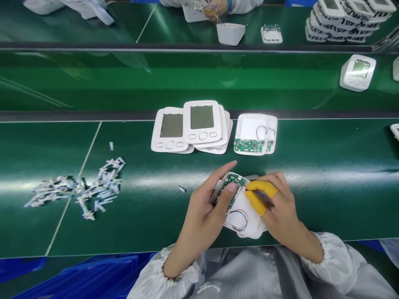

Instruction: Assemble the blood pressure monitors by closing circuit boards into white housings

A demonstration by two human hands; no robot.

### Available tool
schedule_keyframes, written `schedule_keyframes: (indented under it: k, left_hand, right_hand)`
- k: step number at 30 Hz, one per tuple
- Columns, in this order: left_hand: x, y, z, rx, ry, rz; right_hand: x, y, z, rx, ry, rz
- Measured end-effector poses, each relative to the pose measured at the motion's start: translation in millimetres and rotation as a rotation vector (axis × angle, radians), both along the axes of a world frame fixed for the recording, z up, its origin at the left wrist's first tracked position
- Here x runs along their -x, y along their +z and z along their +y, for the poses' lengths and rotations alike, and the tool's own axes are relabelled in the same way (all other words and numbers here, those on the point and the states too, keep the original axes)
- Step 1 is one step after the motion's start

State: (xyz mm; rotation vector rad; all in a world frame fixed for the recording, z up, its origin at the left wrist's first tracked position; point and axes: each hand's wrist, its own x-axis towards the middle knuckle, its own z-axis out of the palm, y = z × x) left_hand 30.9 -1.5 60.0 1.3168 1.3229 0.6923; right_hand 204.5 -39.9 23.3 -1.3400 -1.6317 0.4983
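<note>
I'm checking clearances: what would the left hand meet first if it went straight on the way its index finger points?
The left hand would likely first meet the left white casing of the overlapping pair ahead, though its height above the green table is unclear.

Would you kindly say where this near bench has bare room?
Bare bench lies between the right hand and the far-right white device, and between the strip pile and left hand, bar one loose piece. Crowded: around both hands and beyond, with stacked covers and open casings.
</note>
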Motion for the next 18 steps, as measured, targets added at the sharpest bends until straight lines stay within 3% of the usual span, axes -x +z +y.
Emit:
schedule_keyframes:
  k: [8, 18]
  left_hand:
    - [-6.6, 0.0, -6.6, -0.091, 0.069, 0.128]
    - [-13.9, 3.6, -5.8, -0.128, 0.097, 0.152]
  right_hand:
    - [4.2, 3.7, -2.2, 0.020, -0.031, 0.025]
    - [1.7, 4.6, -0.8, 0.056, -0.028, 0.078]
